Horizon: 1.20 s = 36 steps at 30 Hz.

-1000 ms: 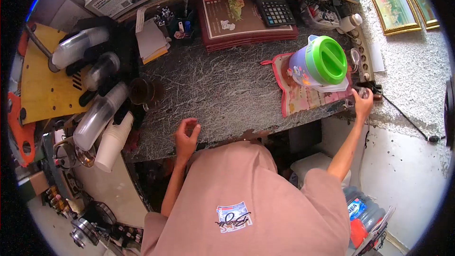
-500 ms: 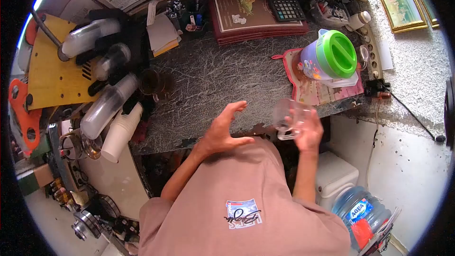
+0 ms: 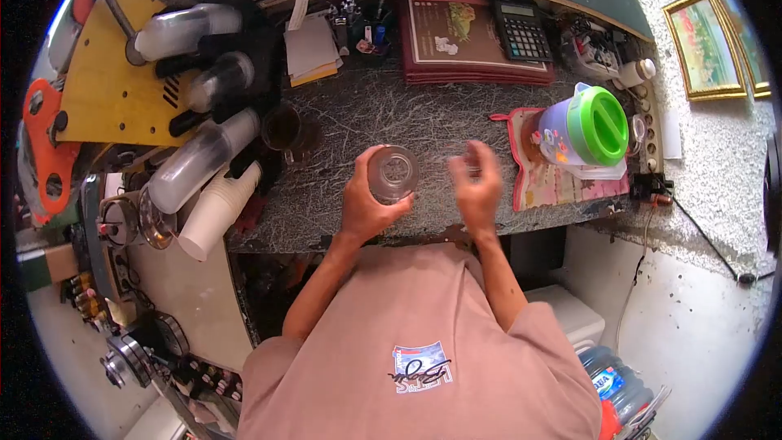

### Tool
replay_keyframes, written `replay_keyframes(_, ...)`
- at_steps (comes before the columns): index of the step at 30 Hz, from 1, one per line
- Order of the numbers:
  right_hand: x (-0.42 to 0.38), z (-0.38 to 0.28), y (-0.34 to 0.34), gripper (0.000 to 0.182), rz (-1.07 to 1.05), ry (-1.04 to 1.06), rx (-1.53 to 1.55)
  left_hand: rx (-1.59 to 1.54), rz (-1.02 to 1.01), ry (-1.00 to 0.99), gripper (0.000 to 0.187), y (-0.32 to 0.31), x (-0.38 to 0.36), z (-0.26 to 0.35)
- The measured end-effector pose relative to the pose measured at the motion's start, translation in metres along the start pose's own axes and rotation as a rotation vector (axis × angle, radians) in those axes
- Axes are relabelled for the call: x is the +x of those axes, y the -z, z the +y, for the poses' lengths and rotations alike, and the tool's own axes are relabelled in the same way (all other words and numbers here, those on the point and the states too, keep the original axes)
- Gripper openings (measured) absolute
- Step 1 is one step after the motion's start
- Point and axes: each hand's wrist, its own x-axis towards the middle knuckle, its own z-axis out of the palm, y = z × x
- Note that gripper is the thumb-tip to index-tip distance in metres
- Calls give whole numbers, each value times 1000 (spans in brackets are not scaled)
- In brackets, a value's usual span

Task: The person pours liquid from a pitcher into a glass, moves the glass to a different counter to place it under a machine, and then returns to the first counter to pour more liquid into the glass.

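My left hand (image 3: 366, 200) is wrapped around the side of a clear glass cup (image 3: 394, 174), held over the counter with its round end turned up toward me. To the right of the cup is my right hand (image 3: 476, 187), raised and apart from it. Motion blurs its fingers a little, but they look spread with nothing in them. Further right stands a plastic pitcher (image 3: 562, 132) with a green lid (image 3: 604, 126), on a pink patterned cloth (image 3: 533, 187). Left of my hands a dark glass mug (image 3: 285, 132) rests on the counter.
Stacked plastic cups (image 3: 199, 155) and paper cups (image 3: 220, 208) stick out from a holder on the left. Along the back lie paper slips (image 3: 312, 50), a dark red folder (image 3: 440, 33) and a calculator (image 3: 523, 30). A scratched dark counter (image 3: 366, 106) spans the middle.
The glass cup has passed from my right hand to my left and moved left. My right hand has let go and come inward. The camera view has shifted slightly.
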Motion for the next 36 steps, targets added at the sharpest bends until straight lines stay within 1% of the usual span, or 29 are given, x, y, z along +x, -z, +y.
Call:
replay_keyframes(1, 7, -3, 25, 37, 162, 131, -111, -4, 8, 5, 84, 1, 3, -4)
replay_keyframes(2, 14, 14, 43, 36, 360, 207, 11, 10, 19, 16, 84, 1, 5, -9)
replay_keyframes(3, 23, 21, 76, 35, 597, 367, -322, 24, 27, 28, 84, 1, 6, -13)
replay_keyframes(4, 34, 23, 110, 35, 769, 446, -532, 21, 25, 33, 84, 3, 8, -13)
replay_keyframes(6, 54, 30, 161, 46, 972, 403, -674, 55, 3, 72, 84, 4, 13, -10)
replay_keyframes(7, 64, 41, 183, 46, 977, 403, -683, 49, -4, 70, 84, 4, 14, -12)
replay_keyframes(9, 82, 59, 216, 61, 549, 176, -86, 79, -11, 61, 85, 4, 16, -16)
replay_keyframes(10, 88, 65, 218, 61, 551, 178, -91, 74, -13, 60, 85, 3, 17, -18)
replay_keyframes(12, 98, 78, 215, 71, 318, 139, 247, 93, -5, 33, 85, 3, 17, -21)
replay_keyframes(13, 98, 83, 214, 71, 266, 70, 424, 90, 3, 38, 85, 2, 17, -24)
replay_keyframes(14, 99, 88, 211, 71, 254, 71, 424, 79, 5, 39, 85, 0, 16, -28)
replay_keyframes(16, 100, 85, 201, 69, 305, 66, 554, 66, 15, 45, 85, 1, 15, -28)
replay_keyframes(17, 98, 83, 196, 66, 352, 91, 516, 77, 14, 35, 86, 1, 15, -26)
replay_keyframes(18, 93, 75, 189, 66, 347, 93, 516, 87, 10, 25, 86, 1, 15, -25)
replay_keyframes(20, 82, 61, 174, 62, 432, 104, 487, 74, -5, 48, 87, 0, 15, -29)
replay_keyframes(21, 79, 44, 161, 54, 525, 119, 517, 63, -25, 70, 89, -2, 14, -32)
replay_keyframes(22, 79, 47, 160, 54, 524, 121, 516, 61, -23, 70, 89, -4, 13, -34)
replay_keyframes(24, 75, 53, 155, 52, 650, 122, 464, 19, 63, -10, 94, -9, 9, -36)
replay_keyframes(25, 74, 51, 154, 52, 644, 125, 469, 21, 71, -12, 94, -10, 7, -35)
replay_keyframes(27, 69, 39, 157, 52, 574, 122, 495, 147, 192, -53, 92, -11, -1, -31)
replay_keyframes(28, 66, 32, 160, 52, 570, 125, 494, 145, 196, -52, 92, -12, -5, -32)
replay_keyframes(30, 57, 14, 167, 55, 346, 89, 558, 96, 306, -33, 81, -16, -17, -35)
replay_keyframes(31, 55, 2, 167, 56, 279, 90, 561, 92, 307, -31, 81, -17, -23, -37)
replay_keyframes(32, 52, -11, 163, 56, 277, 90, 558, 144, 286, -28, 68, -17, -30, -40)
replay_keyframes(33, 49, -22, 159, 54, 206, 124, 448, 196, 266, -25, 56, -17, -35, -43)
replay_keyframes(34, 49, -29, 156, 53, 133, 158, 338, 195, 272, -24, 56, -18, -39, -45)
replay_keyframes(35, 53, -30, 153, 49, 103, 268, 214, 156, 188, -31, 42, -19, -43, -47)
replay_keyframes(36, 53, -41, 150, 49, 97, 272, 214, 116, 103, -38, 30, -19, -46, -48)
